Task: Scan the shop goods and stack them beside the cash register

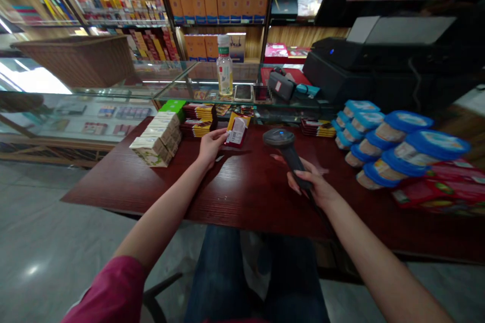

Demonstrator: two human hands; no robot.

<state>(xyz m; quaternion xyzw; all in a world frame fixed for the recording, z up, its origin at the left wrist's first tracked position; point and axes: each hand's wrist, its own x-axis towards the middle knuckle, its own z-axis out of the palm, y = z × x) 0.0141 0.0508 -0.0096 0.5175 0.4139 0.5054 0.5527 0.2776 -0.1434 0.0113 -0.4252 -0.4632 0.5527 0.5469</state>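
Note:
My left hand (212,148) pinches the left edge of a small flat packet (237,130), dark red and yellow, with a white barcode label facing me. In my right hand (311,179) is a black handheld barcode scanner (290,150), gripped by its handle. Its head points left toward the packet, and a small blue light glows on top. Left of the packet lie stacks of similar red and yellow packets (197,123). Another stack of them (318,127) sits behind the scanner, to the right.
Pale boxes (157,139) line the dark red desk's (227,197) left side. Blue-lidded tubs (401,146) and red packages (443,186) fill its right side. A bottle (225,70) and a phone (243,93) rest on the glass counter behind. A black machine (341,70) stands at the back right.

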